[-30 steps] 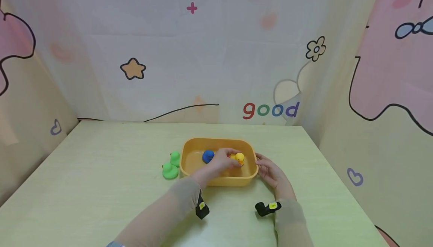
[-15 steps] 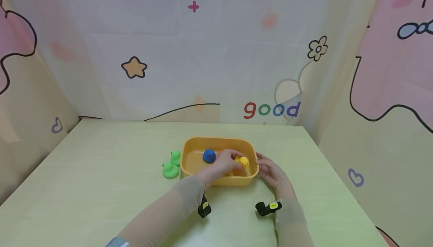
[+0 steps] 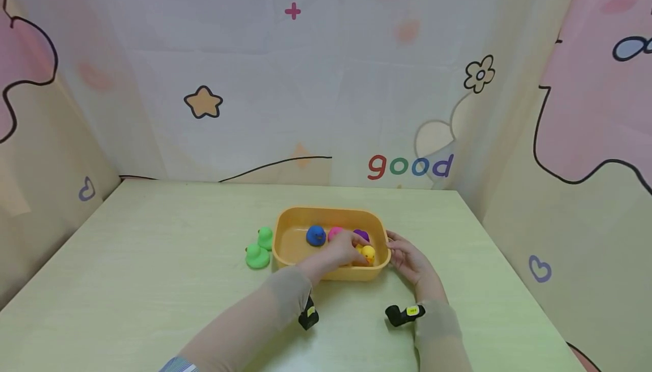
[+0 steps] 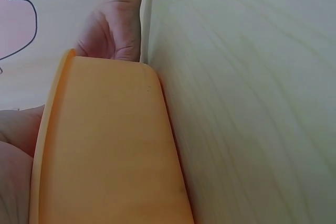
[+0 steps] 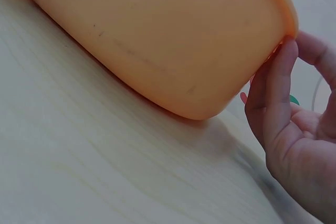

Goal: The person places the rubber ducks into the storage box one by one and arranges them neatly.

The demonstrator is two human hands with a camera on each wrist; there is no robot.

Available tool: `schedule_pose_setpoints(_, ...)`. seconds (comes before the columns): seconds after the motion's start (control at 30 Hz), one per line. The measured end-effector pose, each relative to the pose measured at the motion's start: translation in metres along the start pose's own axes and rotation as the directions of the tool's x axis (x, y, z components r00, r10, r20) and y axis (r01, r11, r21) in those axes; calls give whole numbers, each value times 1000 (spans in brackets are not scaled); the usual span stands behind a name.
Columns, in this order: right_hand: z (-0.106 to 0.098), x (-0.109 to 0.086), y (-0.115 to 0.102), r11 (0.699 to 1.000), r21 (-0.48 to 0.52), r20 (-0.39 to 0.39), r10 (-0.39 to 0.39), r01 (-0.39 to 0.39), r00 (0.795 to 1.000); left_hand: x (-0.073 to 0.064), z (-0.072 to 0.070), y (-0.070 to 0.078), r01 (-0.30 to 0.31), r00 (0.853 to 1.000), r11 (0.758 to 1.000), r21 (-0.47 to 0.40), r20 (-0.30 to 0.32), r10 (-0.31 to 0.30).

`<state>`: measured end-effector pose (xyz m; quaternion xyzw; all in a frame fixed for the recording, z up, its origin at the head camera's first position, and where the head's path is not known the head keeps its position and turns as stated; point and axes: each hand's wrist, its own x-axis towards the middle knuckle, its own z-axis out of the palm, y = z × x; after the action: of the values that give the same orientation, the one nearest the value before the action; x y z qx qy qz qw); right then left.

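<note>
Inside a yellow-orange plastic bin [image 3: 300, 273], my left hand [image 3: 342, 250] pinches a yellow rubber duck [image 3: 368, 255] near the right end. Beside that hand are a blue duck [image 3: 316, 235], a pink duck [image 3: 335, 232] and a purple duck [image 3: 361, 235], the last two partly covered. My right hand [image 3: 411, 260] touches the outside of the bin's right end with its fingers. The right wrist view has its fingertips against the wall just under the rim. In the left wrist view the bin's near wall [image 4: 110, 145] hides the ducks.
Two green rubber ducks, a nearer one [image 3: 257, 256] and a farther one [image 3: 265, 238], stand on the table [image 3: 153, 281] just left of the bin. A printed cloth backdrop [image 3: 244, 66] encloses the back and sides.
My left hand has moved the yellow duck slightly right and toward the near side of the bin. The pink and purple ducks have come into sight. My right hand stays at the bin's end.
</note>
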<state>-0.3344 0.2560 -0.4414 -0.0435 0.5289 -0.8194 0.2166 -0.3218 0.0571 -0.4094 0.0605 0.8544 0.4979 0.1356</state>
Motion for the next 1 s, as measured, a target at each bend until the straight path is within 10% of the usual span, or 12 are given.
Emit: schedule_pose_setpoints(1.0, -13, 13, 11, 1000, -3, -45, -17, 17, 999, 3, 9, -5, -42, 997, 953, 301, -43, 58)
